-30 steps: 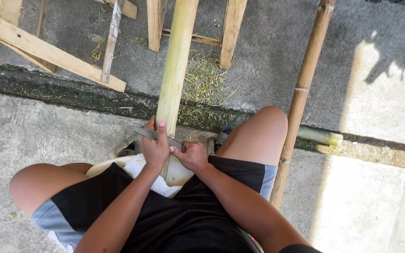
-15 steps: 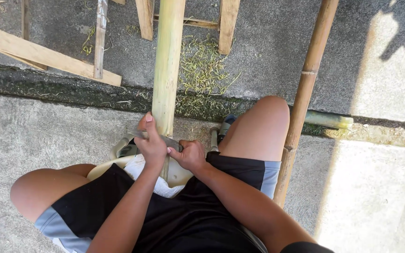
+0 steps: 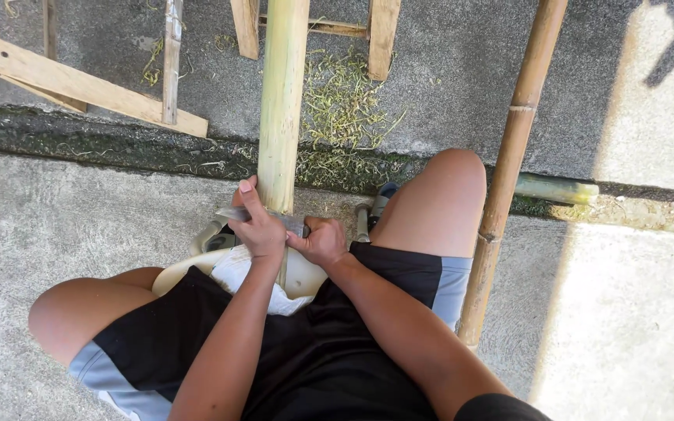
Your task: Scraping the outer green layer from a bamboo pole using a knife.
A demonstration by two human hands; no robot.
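Observation:
A thick pale green bamboo pole (image 3: 282, 101) runs from between my knees up out of the top of the view. A grey knife blade (image 3: 228, 213) lies across its near end. My left hand (image 3: 257, 228) closes over the blade's back, thumb pointing up along the pole. My right hand (image 3: 323, 242) grips the knife's handle end just right of the pole, touching my left hand. A white cloth (image 3: 247, 277) lies on my lap under the pole's end.
I sit on a low cream stool (image 3: 177, 274) on concrete. A brown bamboo pole (image 3: 509, 171) leans past my right knee. A short green bamboo piece (image 3: 555, 189) lies in the gutter. Wooden slats (image 3: 79, 84) and green shavings (image 3: 345, 101) lie ahead.
Both hands stay on the knife at the pole's near end. The view has drifted slightly, so the pole and slats sit higher in the picture.

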